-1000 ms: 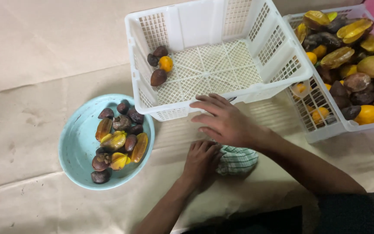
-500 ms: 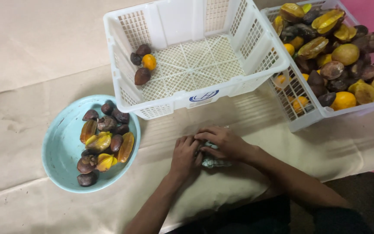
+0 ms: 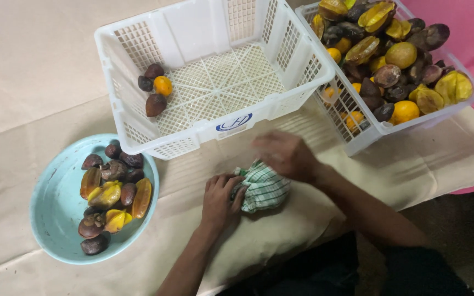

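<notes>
A green-and-white checked cloth lies bunched on the brown paper at the table's near edge. My left hand grips its left side with curled fingers. My right hand is blurred just above and behind the cloth, close to the front wall of the white crate; I cannot tell whether it holds anything. That crate holds only three small fruits, two dark and one orange, in its far left corner.
A pale blue bowl on the left holds several dark and yellow fruit pieces. At the right, a second white crate is heaped with dark, yellow and orange fruit. Pink cloth lies beyond it.
My right hand came down from the crate's front edge to the cloth, joined my left hand there, and has now lifted off it. My left hand stays on the cloth.
</notes>
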